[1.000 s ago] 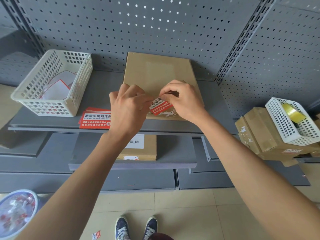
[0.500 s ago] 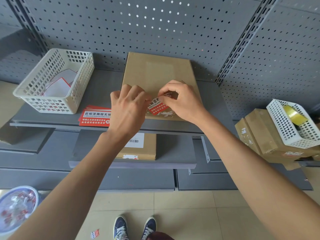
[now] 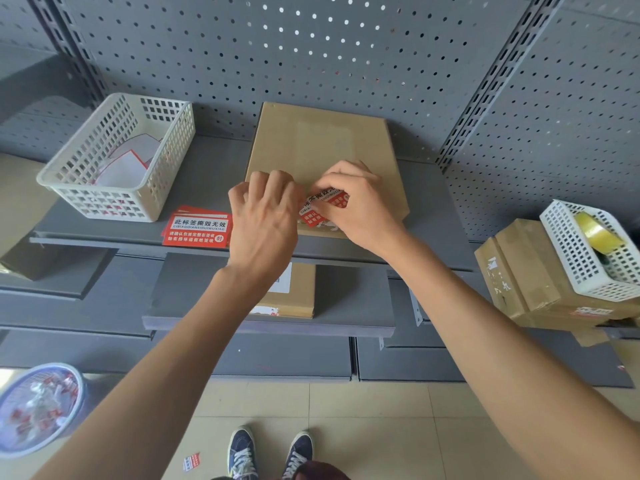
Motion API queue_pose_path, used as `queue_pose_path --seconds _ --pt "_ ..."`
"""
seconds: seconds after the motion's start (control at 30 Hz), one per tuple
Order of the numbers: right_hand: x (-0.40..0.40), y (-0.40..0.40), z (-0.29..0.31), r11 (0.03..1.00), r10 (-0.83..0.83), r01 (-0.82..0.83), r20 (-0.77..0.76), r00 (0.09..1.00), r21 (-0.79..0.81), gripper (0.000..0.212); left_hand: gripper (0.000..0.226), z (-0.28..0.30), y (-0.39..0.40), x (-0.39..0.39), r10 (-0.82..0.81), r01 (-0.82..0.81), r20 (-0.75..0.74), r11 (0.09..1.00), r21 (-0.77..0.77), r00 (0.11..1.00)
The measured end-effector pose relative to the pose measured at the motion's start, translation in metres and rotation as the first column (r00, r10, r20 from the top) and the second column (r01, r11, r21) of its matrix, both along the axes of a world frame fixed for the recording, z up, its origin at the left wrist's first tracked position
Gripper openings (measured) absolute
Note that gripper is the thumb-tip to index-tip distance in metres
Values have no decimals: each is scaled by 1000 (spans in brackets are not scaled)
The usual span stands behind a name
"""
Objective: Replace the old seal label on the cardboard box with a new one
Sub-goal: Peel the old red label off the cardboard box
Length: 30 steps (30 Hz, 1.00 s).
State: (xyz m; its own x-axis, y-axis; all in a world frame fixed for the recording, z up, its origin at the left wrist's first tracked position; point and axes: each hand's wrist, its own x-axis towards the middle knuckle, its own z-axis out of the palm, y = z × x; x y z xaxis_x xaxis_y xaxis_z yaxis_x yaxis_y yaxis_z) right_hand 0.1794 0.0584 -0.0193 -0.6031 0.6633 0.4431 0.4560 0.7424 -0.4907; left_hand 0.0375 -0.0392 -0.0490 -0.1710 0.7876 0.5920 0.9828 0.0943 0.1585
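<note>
A flat brown cardboard box lies on the grey shelf, its near edge at the shelf front. A red and white seal label sits over that near edge, with torn white residue just below it. My left hand has its fingers curled at the label's left end, and my right hand pinches the right end with thumb and fingers. Both hands hide much of the label. A stack of new red seal labels lies on the shelf left of my left hand.
A white plastic basket with label backing papers stands at the shelf's left. A second basket with a tape roll rests on cardboard boxes at right. Another box lies on the lower shelf. A bin stands on the floor.
My hands have shifted slightly along the box's near edge, and the label now lies more tilted between them. The view has moved a little.
</note>
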Motion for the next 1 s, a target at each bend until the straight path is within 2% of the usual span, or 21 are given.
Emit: queue_pose_path --seconds 0.43,0.77,1.0 --pt "-1 0 2 998 -7 5 -28 1000 -57 7 7 -10 -3 2 -63 26 227 986 163 972" --pt "-3 4 -8 1000 9 -9 -70 998 -6 11 14 -16 -6 14 55 -72 106 985 156 993" --pt "-2 1 -4 1000 24 -25 -53 998 -15 11 10 -20 -8 20 65 -97 160 975 198 985"
